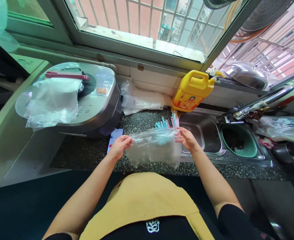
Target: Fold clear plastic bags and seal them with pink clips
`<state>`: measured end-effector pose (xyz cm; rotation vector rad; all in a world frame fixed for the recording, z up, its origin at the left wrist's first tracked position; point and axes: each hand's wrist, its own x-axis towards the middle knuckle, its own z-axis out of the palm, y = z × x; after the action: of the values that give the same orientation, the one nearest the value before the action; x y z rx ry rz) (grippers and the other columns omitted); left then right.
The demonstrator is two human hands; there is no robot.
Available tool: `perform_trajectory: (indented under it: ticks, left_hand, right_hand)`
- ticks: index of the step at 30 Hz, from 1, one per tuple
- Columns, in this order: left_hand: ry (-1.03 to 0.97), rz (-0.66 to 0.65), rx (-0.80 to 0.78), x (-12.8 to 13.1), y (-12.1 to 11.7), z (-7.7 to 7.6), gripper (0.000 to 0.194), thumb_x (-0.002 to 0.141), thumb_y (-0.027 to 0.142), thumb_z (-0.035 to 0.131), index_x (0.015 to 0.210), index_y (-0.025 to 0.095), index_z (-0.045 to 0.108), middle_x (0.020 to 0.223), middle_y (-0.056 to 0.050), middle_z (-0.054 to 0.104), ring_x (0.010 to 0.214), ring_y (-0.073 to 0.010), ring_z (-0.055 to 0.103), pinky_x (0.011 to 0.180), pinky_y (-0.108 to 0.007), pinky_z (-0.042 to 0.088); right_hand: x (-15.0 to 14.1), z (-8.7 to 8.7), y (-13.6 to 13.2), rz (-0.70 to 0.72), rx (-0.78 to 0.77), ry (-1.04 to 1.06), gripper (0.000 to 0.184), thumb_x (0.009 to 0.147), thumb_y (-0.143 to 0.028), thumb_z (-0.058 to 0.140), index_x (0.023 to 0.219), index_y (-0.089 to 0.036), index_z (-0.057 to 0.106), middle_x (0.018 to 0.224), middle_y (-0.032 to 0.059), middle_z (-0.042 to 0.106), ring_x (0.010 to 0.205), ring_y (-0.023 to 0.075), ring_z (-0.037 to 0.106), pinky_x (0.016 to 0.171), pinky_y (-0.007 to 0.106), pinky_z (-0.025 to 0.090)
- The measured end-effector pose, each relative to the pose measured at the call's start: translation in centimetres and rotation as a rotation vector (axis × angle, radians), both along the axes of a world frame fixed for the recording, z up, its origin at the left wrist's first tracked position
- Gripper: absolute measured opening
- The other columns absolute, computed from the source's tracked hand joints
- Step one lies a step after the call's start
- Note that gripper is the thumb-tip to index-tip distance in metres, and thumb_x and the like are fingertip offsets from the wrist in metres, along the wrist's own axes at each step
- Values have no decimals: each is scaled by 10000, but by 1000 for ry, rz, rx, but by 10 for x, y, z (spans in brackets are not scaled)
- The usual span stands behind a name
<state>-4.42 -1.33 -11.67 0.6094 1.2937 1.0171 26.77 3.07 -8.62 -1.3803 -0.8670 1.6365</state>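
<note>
I hold a clear plastic bag point(154, 147) stretched between both hands over the dark speckled counter point(87, 153). My left hand point(119, 146) pinches the bag's left top corner. My right hand point(187, 138) pinches its right top corner. The bag hangs down limp and see-through. Behind it, a bunch of teal and pink chopsticks point(165, 123) lies on the counter, partly hidden by the bag.
A silver rice cooker point(99, 100) with a plastic bag point(53, 101) and pink spatula on top stands at left. A yellow detergent jug point(193, 90) stands by the steel sink point(204, 133). A faucet point(259, 103) and green basin point(239, 141) sit right. More bags point(142, 100) lie by the wall.
</note>
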Motion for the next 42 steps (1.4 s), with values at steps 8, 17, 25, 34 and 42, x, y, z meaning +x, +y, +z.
perform_trajectory:
  ticks: [8,17,25,34,42]
  left_hand:
    - [-161,140,131,-3,8,1,615,426,555,815,876,184,619,809,-28,685,662,-138,625,592,-248,482]
    - [-16,116,92,-6,11,-9,567,377,579,817,673,151,592,515,45,562,454,-81,498,502,-211,412]
    - [126,94,102,15,-2,-24,578,406,637,760,653,157,552,561,5,599,524,-127,552,552,-251,442]
    - [172,62,148,1,8,-19,371,542,475,746,621,132,625,528,29,566,475,-82,455,469,-197,321]
    - [13,113,117,5,8,-12,492,500,557,744,722,137,614,416,89,425,363,-48,323,394,-186,249]
  right_hand:
    - [-12,-28,-4,-96,35,-90,403,456,-450,829,664,-159,643,573,-18,618,508,85,564,510,218,477]
    - [1,-25,4,-211,177,-182,376,554,-483,769,695,-164,631,501,-64,511,383,46,434,375,189,383]
    - [-8,-35,2,-307,201,-265,415,609,-569,677,629,-174,550,417,-87,411,328,42,333,314,184,260]
    - [0,-34,11,-358,326,-457,353,703,-521,609,689,-168,616,408,-82,379,365,69,322,379,212,247]
    - [-9,-46,-9,-230,71,-32,548,582,-719,627,737,-193,609,603,24,633,518,140,577,498,264,468]
